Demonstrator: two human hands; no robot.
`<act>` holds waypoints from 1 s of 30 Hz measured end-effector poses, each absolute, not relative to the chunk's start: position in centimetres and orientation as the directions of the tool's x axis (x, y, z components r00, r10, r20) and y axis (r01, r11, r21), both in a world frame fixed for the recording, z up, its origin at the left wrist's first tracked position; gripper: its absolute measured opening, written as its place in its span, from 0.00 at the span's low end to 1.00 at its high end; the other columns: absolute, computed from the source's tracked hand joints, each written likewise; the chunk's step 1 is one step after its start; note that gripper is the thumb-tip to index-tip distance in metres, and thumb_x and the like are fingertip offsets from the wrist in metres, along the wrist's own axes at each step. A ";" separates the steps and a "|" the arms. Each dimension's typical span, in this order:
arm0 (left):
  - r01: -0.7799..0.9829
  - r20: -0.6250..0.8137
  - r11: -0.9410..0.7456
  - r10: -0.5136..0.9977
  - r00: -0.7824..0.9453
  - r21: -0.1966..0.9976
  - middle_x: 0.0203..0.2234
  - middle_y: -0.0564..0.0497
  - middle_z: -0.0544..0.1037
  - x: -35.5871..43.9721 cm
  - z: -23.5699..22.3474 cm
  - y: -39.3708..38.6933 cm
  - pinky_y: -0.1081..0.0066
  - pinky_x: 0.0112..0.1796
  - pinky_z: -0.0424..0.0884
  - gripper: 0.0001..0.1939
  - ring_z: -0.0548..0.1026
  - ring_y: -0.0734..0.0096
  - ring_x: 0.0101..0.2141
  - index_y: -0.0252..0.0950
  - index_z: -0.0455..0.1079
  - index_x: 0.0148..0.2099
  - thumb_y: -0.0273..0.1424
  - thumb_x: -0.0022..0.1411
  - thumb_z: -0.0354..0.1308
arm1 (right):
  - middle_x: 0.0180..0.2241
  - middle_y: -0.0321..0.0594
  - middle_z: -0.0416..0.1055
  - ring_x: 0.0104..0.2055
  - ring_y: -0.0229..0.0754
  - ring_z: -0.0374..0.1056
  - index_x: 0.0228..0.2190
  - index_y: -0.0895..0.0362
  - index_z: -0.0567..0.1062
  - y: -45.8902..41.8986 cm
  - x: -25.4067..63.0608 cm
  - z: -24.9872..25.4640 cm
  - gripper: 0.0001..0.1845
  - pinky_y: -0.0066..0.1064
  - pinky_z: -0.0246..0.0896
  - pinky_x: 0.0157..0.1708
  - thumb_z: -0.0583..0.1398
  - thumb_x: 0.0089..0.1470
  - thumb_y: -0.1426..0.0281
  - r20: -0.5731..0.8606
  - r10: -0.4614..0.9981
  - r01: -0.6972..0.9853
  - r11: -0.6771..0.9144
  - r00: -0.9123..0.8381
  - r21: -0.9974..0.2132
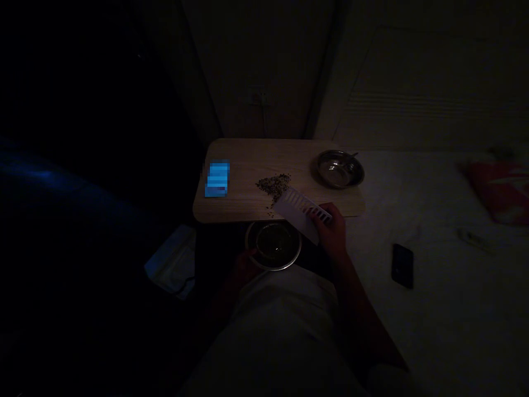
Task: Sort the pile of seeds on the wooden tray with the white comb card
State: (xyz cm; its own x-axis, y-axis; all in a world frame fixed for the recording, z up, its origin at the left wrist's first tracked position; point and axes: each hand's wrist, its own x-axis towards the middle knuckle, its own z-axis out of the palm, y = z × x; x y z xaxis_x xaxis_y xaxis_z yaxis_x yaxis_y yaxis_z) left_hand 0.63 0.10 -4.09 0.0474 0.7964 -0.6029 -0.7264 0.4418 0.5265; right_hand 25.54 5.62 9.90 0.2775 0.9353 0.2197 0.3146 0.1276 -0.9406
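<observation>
In dim light, my right hand [332, 229] grips a flat whitish piece with a row of slots [300, 212], its far end touching a small heap of dark and pale grains [275, 184]. The heap lies on a wooden tabletop [248, 154], with a few grains scattered near its front edge. Just below that edge, my left hand [247, 266] is closed on the left rim of a round metal bowl [292, 259]. The bowl looks dark inside, and I cannot make out its contents.
A second metal bowl [339, 170] with a utensil handle stands at the table's right. A lit, pixelated screen [217, 178] lies at the left. On the pale bedding are a dark phone [402, 266] and red cloth [500, 190]. A pale bag [176, 262] sits below left.
</observation>
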 end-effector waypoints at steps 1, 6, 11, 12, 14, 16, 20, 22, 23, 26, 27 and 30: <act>-0.726 -0.591 0.417 0.807 0.019 0.546 0.28 0.50 0.82 0.5 -4.2 -0.1 0.54 0.53 0.69 0.16 0.77 0.46 0.50 0.40 0.74 0.30 0.15 0.41 0.65 | 0.27 0.31 0.69 0.28 0.36 0.62 0.31 0.54 0.71 5.6 25.5 9.9 0.11 0.27 0.56 0.29 0.65 0.53 0.61 0.225 0.929 0.312 0.130 0.292 -0.941; -0.708 -0.585 0.407 0.811 -0.011 0.577 0.30 0.51 0.83 0.7 -4.2 0.3 0.55 0.54 0.70 0.18 0.77 0.49 0.50 0.40 0.75 0.31 0.14 0.39 0.65 | 0.29 0.32 0.70 0.29 0.37 0.64 0.32 0.54 0.71 5.8 25.2 9.9 0.10 0.28 0.58 0.30 0.64 0.53 0.62 0.232 0.931 0.284 0.149 0.284 -0.947; -0.694 -0.629 0.504 0.772 0.094 0.514 0.33 0.46 0.83 0.9 -3.7 0.7 0.50 0.52 0.71 0.12 0.78 0.44 0.49 0.37 0.76 0.33 0.19 0.43 0.66 | 0.26 0.31 0.69 0.27 0.36 0.62 0.31 0.54 0.70 5.7 24.7 9.8 0.11 0.28 0.57 0.29 0.64 0.53 0.60 0.216 0.932 0.312 0.122 0.289 -0.942; -0.698 -0.618 0.470 0.784 0.050 0.540 0.32 0.48 0.83 0.9 -3.6 0.5 0.53 0.53 0.70 0.15 0.77 0.47 0.49 0.38 0.76 0.32 0.16 0.41 0.65 | 0.26 0.31 0.68 0.27 0.37 0.62 0.31 0.54 0.70 5.7 24.7 9.8 0.11 0.27 0.57 0.28 0.64 0.53 0.60 0.212 0.934 0.313 0.118 0.288 -0.942; -0.706 -0.593 0.402 0.805 -0.031 0.583 0.31 0.54 0.83 0.8 -3.6 0.1 0.61 0.55 0.69 0.22 0.77 0.54 0.50 0.41 0.75 0.31 0.10 0.37 0.64 | 0.26 0.31 0.69 0.28 0.37 0.62 0.31 0.54 0.70 5.7 24.7 9.8 0.11 0.27 0.57 0.29 0.64 0.53 0.60 0.216 0.932 0.319 0.118 0.293 -0.941; -0.706 -0.598 0.413 0.801 -0.019 0.576 0.30 0.53 0.83 0.7 -3.4 -0.1 0.60 0.54 0.69 0.21 0.78 0.53 0.49 0.40 0.75 0.30 0.10 0.37 0.63 | 0.27 0.32 0.70 0.28 0.37 0.63 0.32 0.54 0.71 5.6 24.8 9.7 0.10 0.28 0.58 0.29 0.64 0.53 0.61 0.225 0.924 0.329 0.118 0.309 -0.937; -0.719 -0.605 0.450 0.795 0.053 0.529 0.31 0.50 0.83 0.8 -3.0 0.4 0.54 0.52 0.72 0.12 0.78 0.48 0.48 0.40 0.74 0.32 0.19 0.45 0.64 | 0.27 0.32 0.70 0.28 0.37 0.64 0.32 0.54 0.71 5.6 25.5 9.6 0.10 0.28 0.58 0.30 0.64 0.52 0.62 0.237 0.899 0.341 0.107 0.369 -0.934; -0.713 -0.626 0.497 0.773 0.106 0.494 0.30 0.49 0.83 0.9 -2.7 0.9 0.51 0.51 0.72 0.11 0.79 0.46 0.48 0.40 0.75 0.33 0.22 0.46 0.65 | 0.26 0.32 0.70 0.27 0.37 0.63 0.32 0.54 0.70 5.6 25.8 9.5 0.11 0.28 0.58 0.29 0.65 0.52 0.61 0.238 0.880 0.336 0.097 0.411 -0.937; -0.707 -0.635 0.519 0.762 0.127 0.481 0.30 0.47 0.83 1.0 -2.6 1.1 0.51 0.50 0.73 0.10 0.79 0.45 0.47 0.40 0.75 0.34 0.24 0.46 0.65 | 0.26 0.32 0.69 0.27 0.37 0.62 0.31 0.54 0.70 5.6 25.9 9.5 0.12 0.27 0.57 0.29 0.65 0.51 0.60 0.239 0.869 0.334 0.092 0.433 -0.938; -0.694 -0.631 0.549 0.756 0.174 0.466 0.31 0.46 0.83 1.2 -2.3 1.2 0.52 0.50 0.73 0.09 0.79 0.45 0.47 0.39 0.76 0.35 0.28 0.48 0.66 | 0.26 0.31 0.69 0.27 0.36 0.61 0.31 0.54 0.70 5.5 26.0 9.4 0.12 0.27 0.57 0.29 0.65 0.51 0.60 0.240 0.845 0.316 0.090 0.477 -0.945; -0.698 -0.617 0.536 0.769 0.170 0.475 0.31 0.46 0.83 1.3 -2.1 1.1 0.53 0.50 0.73 0.10 0.79 0.45 0.47 0.40 0.76 0.36 0.28 0.47 0.66 | 0.26 0.31 0.69 0.27 0.36 0.61 0.32 0.54 0.70 5.5 25.9 9.4 0.12 0.27 0.57 0.29 0.65 0.51 0.61 0.241 0.844 0.313 0.092 0.480 -0.945; -0.709 -0.565 0.506 0.805 0.182 0.492 0.32 0.48 0.83 1.4 -2.0 0.9 0.52 0.51 0.72 0.13 0.78 0.46 0.49 0.40 0.76 0.38 0.27 0.47 0.66 | 0.27 0.31 0.69 0.28 0.36 0.63 0.32 0.54 0.70 5.4 25.3 9.4 0.12 0.27 0.58 0.29 0.64 0.52 0.60 0.239 0.860 0.314 0.097 0.451 -0.944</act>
State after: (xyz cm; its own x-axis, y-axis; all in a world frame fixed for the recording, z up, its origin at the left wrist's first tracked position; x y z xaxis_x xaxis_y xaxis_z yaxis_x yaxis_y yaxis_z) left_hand 1.40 0.86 -2.00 0.1824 0.8048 -0.5649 -0.7089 0.5057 0.4916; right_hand 25.30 5.43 9.40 0.4514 0.8598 0.2389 0.3145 0.0973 -0.9443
